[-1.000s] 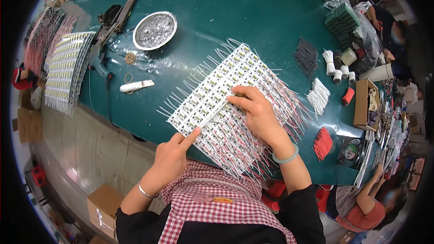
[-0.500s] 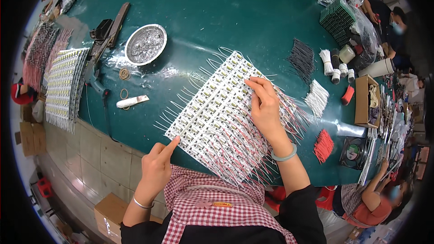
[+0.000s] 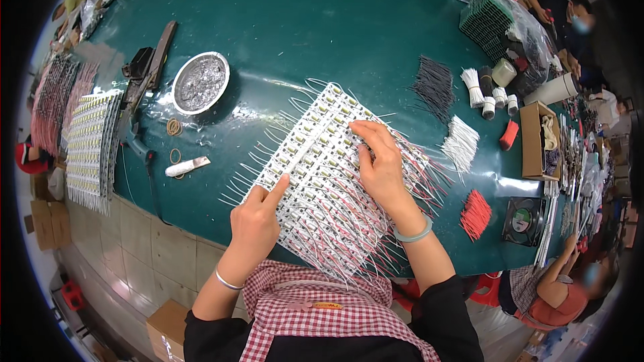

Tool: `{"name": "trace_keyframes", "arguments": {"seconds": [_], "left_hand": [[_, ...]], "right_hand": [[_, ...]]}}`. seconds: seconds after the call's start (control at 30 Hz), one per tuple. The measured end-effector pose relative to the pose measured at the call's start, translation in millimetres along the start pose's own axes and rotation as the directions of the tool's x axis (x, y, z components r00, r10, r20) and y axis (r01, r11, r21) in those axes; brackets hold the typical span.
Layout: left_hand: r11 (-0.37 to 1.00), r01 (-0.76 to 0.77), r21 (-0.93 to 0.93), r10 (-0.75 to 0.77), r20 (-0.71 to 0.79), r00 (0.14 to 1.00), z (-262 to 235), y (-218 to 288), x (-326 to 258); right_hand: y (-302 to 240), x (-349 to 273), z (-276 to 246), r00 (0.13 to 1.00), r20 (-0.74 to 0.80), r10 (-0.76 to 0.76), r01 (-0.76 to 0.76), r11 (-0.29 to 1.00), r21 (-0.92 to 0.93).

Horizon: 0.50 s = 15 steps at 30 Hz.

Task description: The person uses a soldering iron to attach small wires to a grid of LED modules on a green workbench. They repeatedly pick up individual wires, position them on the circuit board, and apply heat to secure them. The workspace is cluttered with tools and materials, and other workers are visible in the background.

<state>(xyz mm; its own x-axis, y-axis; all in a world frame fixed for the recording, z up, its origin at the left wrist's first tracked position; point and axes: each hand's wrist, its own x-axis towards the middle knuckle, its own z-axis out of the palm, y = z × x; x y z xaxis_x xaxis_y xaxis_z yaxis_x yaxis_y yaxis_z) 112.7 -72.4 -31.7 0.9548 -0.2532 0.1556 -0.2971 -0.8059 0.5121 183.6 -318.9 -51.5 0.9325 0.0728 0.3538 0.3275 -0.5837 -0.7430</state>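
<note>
Covering green table (image 3: 349, 33), seemingly workshop clutter.

Green table, white boards, red and white wires

The table (image 3: 322, 20) is deep teal green. The panel of circuit strips (image 3: 322, 161) is white, fringed with white and red wires. Beside it lie a black wire bundle (image 3: 435, 84), a white wire bundle (image 3: 461, 142) and a red wire bundle (image 3: 476, 213). The round dish (image 3: 200, 83) is silver-grey. The apron (image 3: 315, 302) is red-and-white check over black sleeves. The right wrist wears a pale green bangle (image 3: 413, 234), the left a silver bracelet (image 3: 227, 280).
</note>
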Motion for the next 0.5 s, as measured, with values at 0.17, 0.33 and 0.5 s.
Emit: {"name": "trace_keyframes", "arguments": {"seconds": [0.17, 0.33, 0.5], "left_hand": [[0.998, -0.031, 0.047, 0.031, -0.002, 1.0, 8, 6, 19], [0.994, -0.09, 0.067, 0.092, -0.025, 0.995, 19, 8, 35], [0.997, -0.07, 0.029, 0.072, -0.061, 0.996, 26, 7, 37]], "right_hand": [[-1, 0, -1, 0.999, -0.001, 0.035, -0.035, 0.999, 0.03], [-2, 0, -2, 0.997, 0.009, 0.073, -0.073, 0.995, 0.068], [1, 5, -11, 0.989, 0.074, 0.125, -0.127, 0.991, 0.033]]}}
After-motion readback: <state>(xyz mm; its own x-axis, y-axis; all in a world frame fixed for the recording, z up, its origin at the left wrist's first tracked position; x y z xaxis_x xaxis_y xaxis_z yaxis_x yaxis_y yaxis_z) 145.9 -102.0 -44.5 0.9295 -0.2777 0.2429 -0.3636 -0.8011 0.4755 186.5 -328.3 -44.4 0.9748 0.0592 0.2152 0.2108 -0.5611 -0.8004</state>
